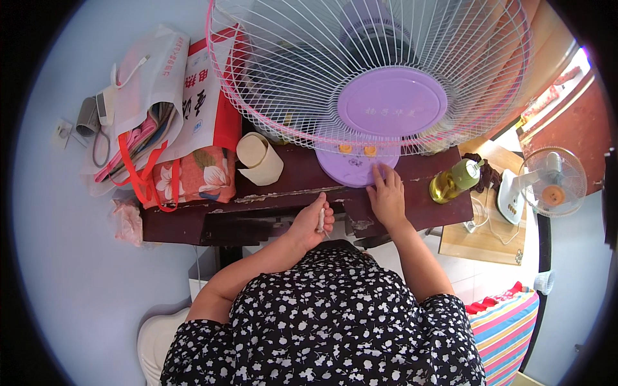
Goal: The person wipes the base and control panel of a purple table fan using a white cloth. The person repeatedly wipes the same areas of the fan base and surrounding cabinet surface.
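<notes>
My left hand [313,223] is closed around a small whitish thing, perhaps a cloth or tissue, in front of the dark red table's edge. The fingertips of my right hand [388,195] rest on the front rim of the purple round base [333,166] of an electric fan, beside its orange buttons [370,151]. Above the base, the fan's wire guard [289,87] with a purple centre disc [392,101] tilts over the table. Whether the right fingers press on anything is not clear.
On the dark red table [289,190], a paper roll [260,159] and bags [207,91] stand left, and a green-topped bottle of yellow liquid [446,182] right. Farther right, a small white fan [512,195] stands on a wooden surface [483,241]. A striped cloth [504,333] lies lower right.
</notes>
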Available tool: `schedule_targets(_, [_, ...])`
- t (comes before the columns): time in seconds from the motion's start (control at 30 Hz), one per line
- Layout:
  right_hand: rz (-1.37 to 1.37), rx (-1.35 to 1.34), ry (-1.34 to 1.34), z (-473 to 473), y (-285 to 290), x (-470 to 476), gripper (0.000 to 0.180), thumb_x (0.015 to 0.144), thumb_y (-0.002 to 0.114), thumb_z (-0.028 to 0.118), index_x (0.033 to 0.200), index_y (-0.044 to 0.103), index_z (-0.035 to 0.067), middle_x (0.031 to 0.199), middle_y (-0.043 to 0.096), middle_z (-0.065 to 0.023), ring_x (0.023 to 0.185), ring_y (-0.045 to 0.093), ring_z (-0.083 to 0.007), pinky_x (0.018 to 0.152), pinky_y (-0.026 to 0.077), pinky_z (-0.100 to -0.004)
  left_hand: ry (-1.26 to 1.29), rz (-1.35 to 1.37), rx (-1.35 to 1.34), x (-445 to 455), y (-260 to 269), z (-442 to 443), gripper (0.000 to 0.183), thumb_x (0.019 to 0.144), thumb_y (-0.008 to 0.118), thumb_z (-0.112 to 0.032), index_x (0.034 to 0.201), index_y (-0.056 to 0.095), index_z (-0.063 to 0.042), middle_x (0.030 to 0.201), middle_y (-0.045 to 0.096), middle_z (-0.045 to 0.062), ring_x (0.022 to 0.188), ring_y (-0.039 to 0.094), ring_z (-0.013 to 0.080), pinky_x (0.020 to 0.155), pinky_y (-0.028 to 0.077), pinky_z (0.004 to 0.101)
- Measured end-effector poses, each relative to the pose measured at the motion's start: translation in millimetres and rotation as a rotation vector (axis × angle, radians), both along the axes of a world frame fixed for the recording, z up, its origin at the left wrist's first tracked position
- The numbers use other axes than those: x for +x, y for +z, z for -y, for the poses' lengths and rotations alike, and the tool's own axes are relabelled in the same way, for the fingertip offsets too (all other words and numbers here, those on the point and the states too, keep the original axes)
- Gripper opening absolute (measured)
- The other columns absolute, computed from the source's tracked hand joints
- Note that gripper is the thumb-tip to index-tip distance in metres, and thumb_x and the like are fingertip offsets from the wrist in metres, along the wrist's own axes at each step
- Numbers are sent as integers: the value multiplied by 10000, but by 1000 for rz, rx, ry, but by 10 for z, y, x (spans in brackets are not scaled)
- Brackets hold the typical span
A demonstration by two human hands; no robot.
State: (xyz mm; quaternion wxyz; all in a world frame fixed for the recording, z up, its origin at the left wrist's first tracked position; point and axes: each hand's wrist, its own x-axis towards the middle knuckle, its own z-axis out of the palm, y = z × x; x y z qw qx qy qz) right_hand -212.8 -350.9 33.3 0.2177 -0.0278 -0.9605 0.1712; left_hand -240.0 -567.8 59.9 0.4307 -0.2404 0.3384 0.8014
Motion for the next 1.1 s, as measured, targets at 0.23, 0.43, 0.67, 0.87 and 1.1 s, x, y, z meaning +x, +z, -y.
schedule_targets(0.23, [-55,-173,35,-160,-101,-166,385,782,659,76,1154,581,17,1176,547,-163,1079,504,-374,922,434,-454,-2,-8,-16,1,1,43,320,943,565,-402,795,477,-133,653,445,-26,567,410,86,459,328,210])
schedule_targets(0.43, [-101,-289,38,11,-24,-4,293,814,643,85,1093,611,1,1121,592,-164,1008,551,-360,897,453,-421,-40,2,30,-39,-94,74,309,944,565,-394,809,487,-127,666,457,-16,568,419,92,474,335,220])
schedule_targets(0.67, [67,-1812,65,382,329,376,393,992,494,309,1269,522,31,1114,621,-56,1122,549,-187,984,413,-372,-293,-580,-25,-80,306,-281,208,971,537,-251,1015,583,-54,758,524,-14,632,481,71,536,397,209])
schedule_targets(0.87, [-100,-2428,-135,694,395,690,492,997,327,498,1252,496,114,1207,572,-77,1153,534,-222,1038,397,-400,-482,-1874,-224,150,579,-706,262,903,514,-90,1138,607,-20,983,604,93,930,596,244,805,483,331])
schedule_targets(1.1, [-649,-2473,-256,777,680,1468,536,999,328,450,1297,498,38,1245,573,-89,1160,536,-233,1029,419,-373,-625,-2441,-106,753,358,-815,404,880,563,-192,1263,569,-63,1311,526,79,1226,467,252,1044,325,455])
